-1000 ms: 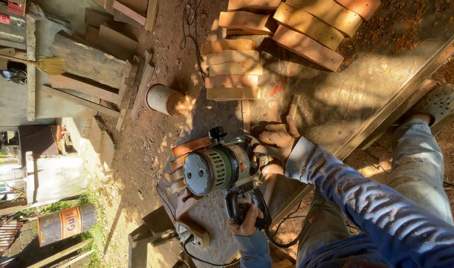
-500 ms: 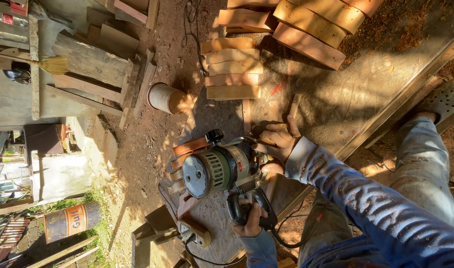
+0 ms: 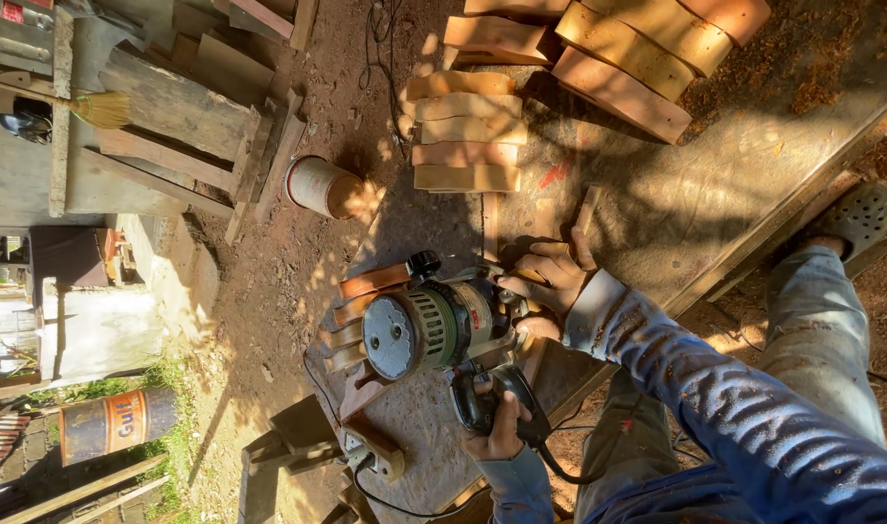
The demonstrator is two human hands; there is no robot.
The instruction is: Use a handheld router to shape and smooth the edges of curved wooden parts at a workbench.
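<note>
The right hand (image 3: pixel 550 281) lies curled on the round metal-capped router (image 3: pixel 434 325); the left hand (image 3: pixel 497 427) grips its black handle. Beyond the hands lie curved wooden blocks (image 3: pixel 463 131) and a cylindrical can (image 3: pixel 322 186), its contents unclear.

an outdoor woodworking yard, pretty clearly. cut curved wooden blocks (image 3: pixel 467 131) are stacked in rows on a dusty workbench (image 3: pixel 715 194), sawdust is spread over the dirt ground (image 3: pixel 269 281), rough planks (image 3: pixel 186 121) are piled nearby, and a rusty drum (image 3: pixel 104 427) is seen by the grass.
</note>
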